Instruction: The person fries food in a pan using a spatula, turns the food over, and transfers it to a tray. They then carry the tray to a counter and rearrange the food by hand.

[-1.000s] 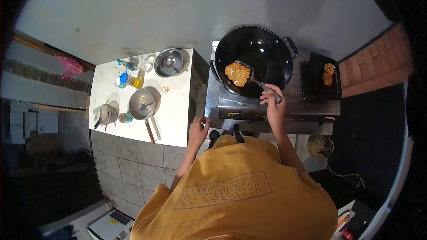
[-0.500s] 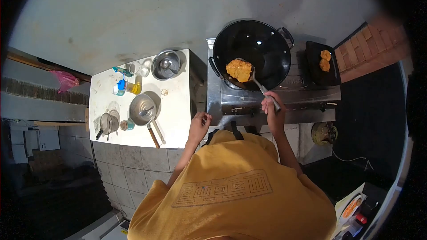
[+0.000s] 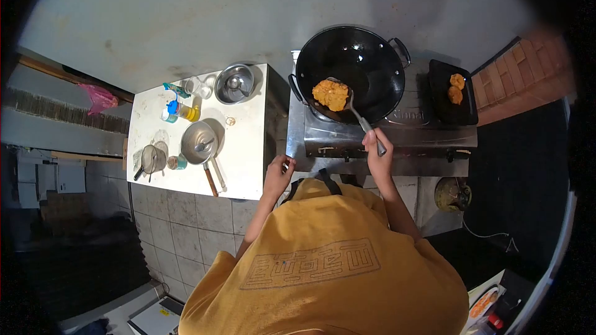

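Observation:
In the head view, my right hand (image 3: 377,151) is wrapped round the handle of a metal spatula (image 3: 359,119). Its head is mostly hidden under a golden-brown fried patty (image 3: 330,95) at the lower left inside a black wok (image 3: 372,65). The wok sits on a steel gas stove (image 3: 397,138). My left hand (image 3: 279,175) hangs with curled fingers near the stove's left front corner, and nothing shows in it.
Right of the wok, a black tray (image 3: 456,113) holds fried pieces (image 3: 456,89). A white table (image 3: 242,149) at left carries a steel bowl (image 3: 234,84), a saucepan (image 3: 199,142), an oil bottle (image 3: 184,111) and a strainer (image 3: 149,159). A gas cylinder (image 3: 452,194) stands below right.
The patty and spatula have shifted very slightly left in the wok, still in my right hand's grip. The view has moved a little. My left hand stays about where it was.

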Demonstrator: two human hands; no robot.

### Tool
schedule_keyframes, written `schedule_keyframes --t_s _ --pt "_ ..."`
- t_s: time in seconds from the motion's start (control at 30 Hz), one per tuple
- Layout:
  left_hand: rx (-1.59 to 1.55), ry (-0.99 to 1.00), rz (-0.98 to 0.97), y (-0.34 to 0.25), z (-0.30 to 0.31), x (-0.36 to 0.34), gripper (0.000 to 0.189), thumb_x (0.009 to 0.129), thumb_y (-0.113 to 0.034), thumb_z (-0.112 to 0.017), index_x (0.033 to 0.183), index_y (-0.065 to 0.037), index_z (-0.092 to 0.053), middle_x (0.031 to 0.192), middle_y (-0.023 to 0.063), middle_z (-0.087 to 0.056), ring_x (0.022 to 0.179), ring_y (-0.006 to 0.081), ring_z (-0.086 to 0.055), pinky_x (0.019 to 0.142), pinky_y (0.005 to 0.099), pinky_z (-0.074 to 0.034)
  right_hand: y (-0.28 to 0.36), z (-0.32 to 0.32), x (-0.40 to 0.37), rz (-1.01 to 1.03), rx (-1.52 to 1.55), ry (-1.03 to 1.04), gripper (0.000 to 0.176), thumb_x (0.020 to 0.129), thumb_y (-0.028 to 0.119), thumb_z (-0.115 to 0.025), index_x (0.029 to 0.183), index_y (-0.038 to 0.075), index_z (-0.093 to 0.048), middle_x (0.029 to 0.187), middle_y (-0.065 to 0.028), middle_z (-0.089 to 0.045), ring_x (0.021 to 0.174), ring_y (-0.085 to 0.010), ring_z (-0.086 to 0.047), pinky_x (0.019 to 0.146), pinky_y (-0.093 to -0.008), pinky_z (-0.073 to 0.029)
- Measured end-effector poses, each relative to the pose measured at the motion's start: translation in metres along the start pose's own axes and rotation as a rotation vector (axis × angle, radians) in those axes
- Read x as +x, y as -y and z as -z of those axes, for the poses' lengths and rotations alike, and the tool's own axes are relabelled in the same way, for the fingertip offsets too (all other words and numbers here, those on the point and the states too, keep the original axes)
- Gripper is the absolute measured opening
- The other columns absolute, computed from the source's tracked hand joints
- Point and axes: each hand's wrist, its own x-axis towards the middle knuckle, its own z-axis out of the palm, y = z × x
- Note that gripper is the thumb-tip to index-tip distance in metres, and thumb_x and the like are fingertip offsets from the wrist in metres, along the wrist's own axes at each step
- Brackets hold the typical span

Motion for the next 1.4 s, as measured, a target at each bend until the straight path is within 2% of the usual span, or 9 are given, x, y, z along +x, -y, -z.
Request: schedule_keyframes --t_s 0.23,0.3,0.6,0.63,0.7,0.77,1.07,1.13,1.4 --pt "-0.097 -0.081 0.052 -0.022 -0.016 -0.015 0.015 0.093 -0.013 -0.064 0.091 0.002 -0.063 0.084 0.0131 -0.065 0.062 0.0194 -0.058 0.057 0.0318 -0.046 -0.013 0.028 -0.002 0.068 0.002 0.075 0.026 0.101 0.017 -0.055 0.082 -0.001 -0.055 0.069 -0.0039 -0.052 0.068 -0.0112 -0.049 0.064 -0.0281 -0.041" --pt "-0.060 -0.098 0.082 -0.049 -0.014 -0.018 0.015 0.096 -0.013 -0.061 0.091 0.001 -0.061 0.075 0.0053 -0.059 0.067 0.0107 -0.051 0.061 0.0261 -0.042 -0.021 0.034 0.000 0.130 -0.038 0.107 0.021 0.099 0.014 -0.057 0.085 -0.002 -0.056 0.071 -0.0077 -0.052 0.067 -0.0164 -0.050 0.064 -0.0305 -0.042" --pt "-0.154 -0.202 0.164 -0.080 -0.036 -0.017 0.014 0.097 -0.012 -0.060 0.091 0.001 -0.060 0.075 0.0028 -0.058 0.068 0.0077 -0.050 0.060 0.0250 -0.041 -0.018 0.059 0.015 0.252 -0.138 0.242 0.014 0.095 0.011 -0.060 0.090 -0.002 -0.059 0.080 -0.0154 -0.058 0.075 -0.0329 -0.061 0.070 -0.0352 -0.047" --pt "-0.198 -0.197 0.215 -0.083 -0.039 -0.018 0.015 0.098 -0.012 -0.060 0.090 0.001 -0.059 0.075 0.0019 -0.057 0.067 0.0074 -0.050 0.059 0.0247 -0.041 -0.020 0.062 0.017 0.252 -0.139 0.260 0.014 0.095 0.011 -0.060 0.090 -0.002 -0.059 0.080 -0.0154 -0.058 0.075 -0.0329 -0.061 0.070 -0.0352 -0.047" --pt "-0.130 -0.263 0.140 -0.078 -0.051 -0.018 0.017 0.098 -0.013 -0.060 0.089 0.002 -0.059 0.074 0.0008 -0.056 0.066 0.0063 -0.050 0.059 0.0242 -0.041 -0.022 0.066 0.022 0.309 -0.141 0.274 0.013 0.095 0.010 -0.060 0.090 -0.002 -0.059 0.080 -0.0158 -0.058 0.075 -0.0332 -0.060 0.070 -0.0357 -0.047" --pt "-0.210 -0.358 0.101 -0.081 -0.061 -0.019 0.021 0.097 -0.017 -0.062 0.088 0.001 -0.060 0.065 0.0056 -0.053 0.057 0.0110 -0.043 0.053 0.0306 -0.036 -0.026 0.069 0.028 0.328 -0.142 0.298 0.013 0.094 0.010 -0.061 0.090 -0.002 -0.059 0.080 -0.0158 -0.057 0.075 -0.0335 -0.060 0.069 -0.0357 -0.047" --pt "-0.257 -0.443 0.167 -0.097 -0.095 -0.034 0.021 0.097 -0.017 -0.061 0.087 0.001 -0.061 0.063 0.0010 -0.050 0.057 0.0064 -0.041 0.052 0.0270 -0.034 -0.020 0.082 0.043 0.385 -0.143 0.366 0.012 0.094 0.009 -0.060 0.088 -0.001 -0.058 0.078 -0.0150 -0.054 0.071 -0.0327 -0.057 0.067 -0.0364 -0.046" --pt "-0.246 -0.358 0.251 -0.104 -0.090 -0.036 0.020 0.099 -0.015 -0.060 0.089 0.002 -0.059 0.073 -0.0020 -0.054 0.070 0.0042 -0.045 0.061 0.0233 -0.039 -0.020 0.080 0.047 0.404 -0.130 0.360 0.012 0.094 0.009 -0.060 0.088 -0.001 -0.058 0.078 -0.0147 -0.054 0.071 -0.0326 -0.057 0.066 -0.0365 -0.046" --pt "-0.210 -0.420 0.239 -0.104 -0.083 -0.027 0.021 0.099 -0.016 -0.059 0.089 0.002 -0.059 0.073 -0.0023 -0.053 0.069 0.0046 -0.044 0.061 0.0234 -0.038 -0.022 0.084 0.054 0.338 -0.134 0.391 0.014 0.094 0.010 -0.060 0.087 -0.001 -0.057 0.079 -0.0155 -0.055 0.072 -0.0348 -0.058 0.067 -0.0368 -0.046"
